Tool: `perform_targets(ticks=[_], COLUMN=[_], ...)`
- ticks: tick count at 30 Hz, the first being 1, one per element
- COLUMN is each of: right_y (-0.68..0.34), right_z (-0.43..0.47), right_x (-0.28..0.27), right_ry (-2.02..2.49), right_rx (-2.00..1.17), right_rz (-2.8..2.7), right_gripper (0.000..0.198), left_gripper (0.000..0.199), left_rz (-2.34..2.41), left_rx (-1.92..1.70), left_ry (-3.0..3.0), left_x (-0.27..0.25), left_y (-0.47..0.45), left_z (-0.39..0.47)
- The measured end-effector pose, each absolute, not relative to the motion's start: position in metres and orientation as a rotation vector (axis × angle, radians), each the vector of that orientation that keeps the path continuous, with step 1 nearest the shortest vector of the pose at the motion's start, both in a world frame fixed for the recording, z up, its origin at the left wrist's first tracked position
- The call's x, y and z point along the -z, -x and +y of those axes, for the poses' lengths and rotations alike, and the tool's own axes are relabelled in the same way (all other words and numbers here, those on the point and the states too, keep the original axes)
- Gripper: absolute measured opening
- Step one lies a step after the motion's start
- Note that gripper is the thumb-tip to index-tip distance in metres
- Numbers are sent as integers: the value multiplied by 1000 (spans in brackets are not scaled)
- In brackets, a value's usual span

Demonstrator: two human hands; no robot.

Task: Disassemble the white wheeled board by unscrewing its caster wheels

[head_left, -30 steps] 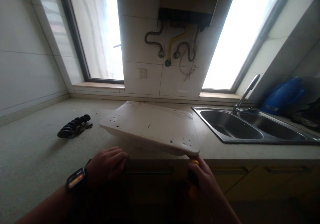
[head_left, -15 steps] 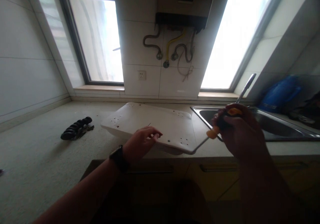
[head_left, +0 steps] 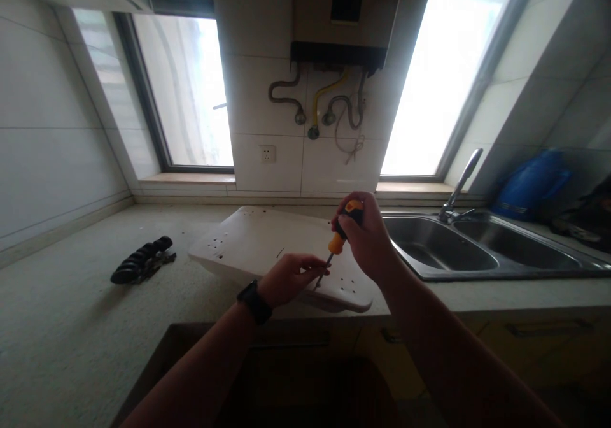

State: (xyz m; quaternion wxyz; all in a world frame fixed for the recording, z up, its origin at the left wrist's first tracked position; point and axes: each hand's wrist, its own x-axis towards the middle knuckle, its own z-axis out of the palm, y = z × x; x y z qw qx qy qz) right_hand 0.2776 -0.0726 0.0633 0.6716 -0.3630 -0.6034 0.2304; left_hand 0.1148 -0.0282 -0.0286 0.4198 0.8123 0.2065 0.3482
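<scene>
A screwdriver (head_left: 337,243) with a yellow and black handle is gripped in my right hand (head_left: 365,234), its shaft slanting down and left. The tip meets the front edge of a white panel (head_left: 267,230) that has groups of small holes near its corners. Beside the tip, my left hand (head_left: 293,276), with a dark watch on the wrist, pinches the lower shaft between thumb and fingers. Any screw under the tip is too small to make out. The panel lies on the counter (head_left: 71,313), with its front edge close to the counter's front.
Black ring-shaped parts (head_left: 142,259) stand in a row on the left of the counter, with small dark pieces beside them. To the right is a double sink (head_left: 439,249) with a faucet (head_left: 461,189). A blue jug (head_left: 532,183) stands beyond it. Pipes (head_left: 312,103) hang below a wall heater.
My right hand has swung left with the screwdriver, from near the sink onto the panel's front edge. My left hand has moved slightly right and closed around the shaft.
</scene>
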Motion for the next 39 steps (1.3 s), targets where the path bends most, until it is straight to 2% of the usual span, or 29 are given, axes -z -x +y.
perform_targets(ticks=[8,13,17,19,23,28,33,36,39], right_y=[-281,-283,-286,-290,-300,-310,-311,-304,-298], right_z=[-74,-75,-72,-70,-69,-66,-61,-57,-53], right_x=[-74,-87,-93,-95,-95,-96,-97,-98,-98], right_ry=[859,810,951,965,842,783,669,709,920], right_rx=[-615,-805,-708,-674,-824,-902,-1012,-952,-727], right_rz=[-1550,-1739,-1732,-1748,-1789,-1842,-1956,-1906,-1900], right_gripper=[28,25,17,25,46,32,32,26,34], left_gripper=[20,20,20,19,17,15,14,16,18], left_rz=[568,589,624,666,776,821,861,904,930], left_rx=[-910,-892,-900,-917,-972,-1013,-1019,-1023,-1022], left_ry=[-1965,-1933,-1944,-1966,-2004,-2042,-2062,-2090,-2108], left_x=[31,32,33,35,37,37,36,37,38], left_y=[-115,-115,-115,-115,-115,-116,-117,-119,-122], left_z=[-32,-32,-33,-34,-36,-38,-39,-38,-38])
